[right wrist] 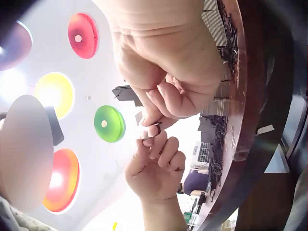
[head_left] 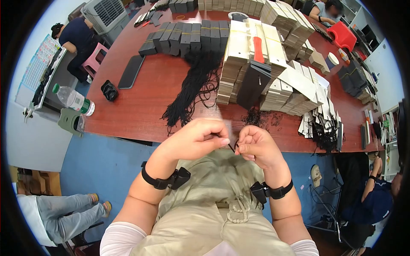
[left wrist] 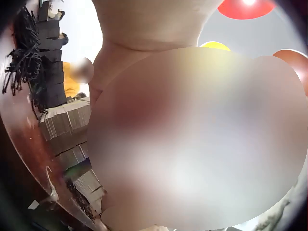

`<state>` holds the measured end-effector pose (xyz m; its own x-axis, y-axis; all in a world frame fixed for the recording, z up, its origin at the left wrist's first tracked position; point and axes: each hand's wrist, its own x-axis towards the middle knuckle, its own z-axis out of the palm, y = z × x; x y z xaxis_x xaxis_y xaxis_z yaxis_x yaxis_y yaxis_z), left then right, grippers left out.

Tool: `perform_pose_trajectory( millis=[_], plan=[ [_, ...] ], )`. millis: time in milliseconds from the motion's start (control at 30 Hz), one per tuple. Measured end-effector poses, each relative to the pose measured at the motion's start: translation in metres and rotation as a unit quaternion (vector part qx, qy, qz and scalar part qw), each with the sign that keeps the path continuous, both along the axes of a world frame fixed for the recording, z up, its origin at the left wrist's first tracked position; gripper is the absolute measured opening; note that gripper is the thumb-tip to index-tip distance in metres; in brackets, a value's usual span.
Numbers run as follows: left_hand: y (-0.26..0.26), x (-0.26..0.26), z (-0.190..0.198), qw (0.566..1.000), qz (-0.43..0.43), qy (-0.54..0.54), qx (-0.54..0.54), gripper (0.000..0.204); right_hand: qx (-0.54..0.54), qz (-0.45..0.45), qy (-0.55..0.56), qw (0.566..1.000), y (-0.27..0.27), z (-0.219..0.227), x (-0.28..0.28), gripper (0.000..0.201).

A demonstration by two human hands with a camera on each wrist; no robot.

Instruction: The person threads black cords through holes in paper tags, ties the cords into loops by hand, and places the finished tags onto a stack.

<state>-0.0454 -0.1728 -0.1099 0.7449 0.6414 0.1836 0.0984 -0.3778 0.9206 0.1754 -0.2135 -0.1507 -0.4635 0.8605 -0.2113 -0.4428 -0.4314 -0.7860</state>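
Note:
In front of the person's lap, just off the table edge, both hands meet over a short black cord (head_left: 231, 147). The left hand (head_left: 200, 137) pinches one part of it between thumb and forefinger. Close beside it, the right hand (head_left: 258, 148) pinches the cord too, its other fingers curled. From the right wrist view, the right hand (right wrist: 168, 72) and the left hand (right wrist: 156, 168) come together at the dark cord (right wrist: 158, 129). Most of the left wrist view is blurred over, so the fingers are hidden there.
On the red table (head_left: 128, 115) lie a bundle of black cords (head_left: 192, 85), stacked pale cards (head_left: 235, 64), dark card stacks (head_left: 185, 38), a phone (head_left: 131, 71), a black case (head_left: 109, 90) and loose black loops (head_left: 260, 118). A bottle (head_left: 73, 100) stands left. Other people are around the room.

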Motion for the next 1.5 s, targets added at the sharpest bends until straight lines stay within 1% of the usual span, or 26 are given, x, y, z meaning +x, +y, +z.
perform_pose_trajectory(
  millis=[67, 100, 167, 233, 267, 333, 367, 400, 467, 600, 700, 800, 867, 900, 1033, 1067, 1133, 1267, 1300, 1333, 1400, 1500],
  plan=[
    [-0.002, 0.011, 0.0, 0.996, 0.031, -0.003, 0.083, 0.006, 0.006, 0.022, -0.054, 0.998, -0.001, 0.002, -0.004, 0.009],
    [-0.002, 0.018, 0.0, 0.991, 0.047, -0.004, 0.126, 0.008, 0.019, 0.012, -0.076, 0.997, -0.002, 0.002, -0.007, 0.01],
    [-0.003, 0.029, -0.011, 0.981, 0.079, -0.014, 0.177, 0.01, 0.046, -0.011, -0.122, 0.991, -0.003, 0.003, -0.013, 0.01],
    [-0.004, 0.034, -0.015, 0.97, 0.117, -0.02, 0.21, 0.011, 0.051, -0.061, -0.137, 0.987, -0.004, 0.003, -0.014, 0.011],
    [-0.004, 0.035, -0.016, 0.962, 0.18, -0.033, 0.203, 0.011, 0.053, -0.087, -0.144, 0.984, -0.004, 0.002, -0.013, 0.011],
    [-0.005, 0.037, -0.018, 0.933, 0.303, -0.059, 0.186, 0.012, 0.049, -0.112, -0.115, 0.986, -0.004, 0.0, -0.01, 0.011],
    [-0.006, 0.034, -0.024, 0.956, 0.273, -0.09, 0.053, 0.013, 0.047, -0.124, -0.1, 0.986, -0.003, -0.001, -0.009, 0.012],
    [-0.007, 0.032, -0.03, 0.969, 0.229, -0.094, -0.026, 0.013, 0.055, -0.128, -0.095, 0.986, -0.003, -0.002, -0.008, 0.012],
    [-0.01, 0.029, -0.039, 0.969, 0.136, -0.097, -0.183, 0.013, 0.07, -0.133, -0.084, 0.985, -0.003, -0.003, -0.007, 0.012],
    [-0.012, 0.028, -0.032, 0.968, 0.121, -0.11, -0.192, 0.008, 0.079, -0.124, -0.08, 0.986, -0.003, -0.004, -0.011, 0.014],
    [-0.01, 0.026, -0.024, 0.983, 0.107, -0.049, -0.142, 0.004, 0.071, -0.116, -0.07, 0.988, -0.002, -0.002, -0.013, 0.015],
    [-0.011, 0.028, -0.028, 0.994, 0.1, -0.038, -0.019, 0.002, 0.073, -0.107, -0.067, 0.989, -0.002, -0.003, -0.014, 0.015],
    [-0.01, 0.029, -0.03, 0.996, 0.086, -0.024, 0.024, 0.002, 0.072, -0.09, -0.056, 0.992, -0.001, -0.006, -0.013, 0.014],
    [-0.009, 0.029, -0.031, 0.996, 0.078, -0.017, 0.043, 0.004, 0.074, -0.08, -0.032, 0.993, -0.001, -0.008, -0.013, 0.013],
    [-0.011, 0.029, -0.028, 0.994, 0.038, -0.035, -0.095, 0.004, 0.056, -0.048, 0.049, 0.996, -0.003, -0.017, -0.01, 0.012],
    [-0.012, 0.03, -0.03, 0.997, 0.037, -0.028, -0.058, 0.004, 0.053, -0.038, 0.069, 0.995, -0.002, -0.017, -0.01, 0.012],
    [-0.01, 0.028, -0.033, 0.999, 0.043, -0.01, 0.026, 0.005, 0.044, -0.036, 0.076, 0.995, -0.002, -0.017, -0.011, 0.011],
    [-0.01, 0.027, -0.032, 0.998, 0.033, 0.006, 0.057, 0.008, 0.041, -0.029, 0.101, 0.994, -0.001, -0.023, -0.011, 0.011],
    [-0.01, 0.025, -0.031, 0.999, 0.027, 0.004, 0.022, 0.008, 0.045, -0.03, 0.109, 0.993, -0.001, -0.024, -0.011, 0.011],
    [-0.011, 0.025, -0.031, 0.997, 0.034, -0.034, -0.054, 0.006, 0.049, -0.032, 0.117, 0.991, -0.001, -0.025, -0.011, 0.011],
    [-0.013, 0.025, -0.032, 0.972, 0.046, -0.108, -0.206, 0.004, 0.055, -0.04, 0.135, 0.989, -0.001, -0.024, -0.01, 0.011],
    [-0.012, 0.023, -0.042, 0.97, 0.011, -0.145, -0.195, 0.003, 0.055, -0.043, 0.147, 0.987, -0.002, -0.022, -0.01, 0.012]
  ],
)
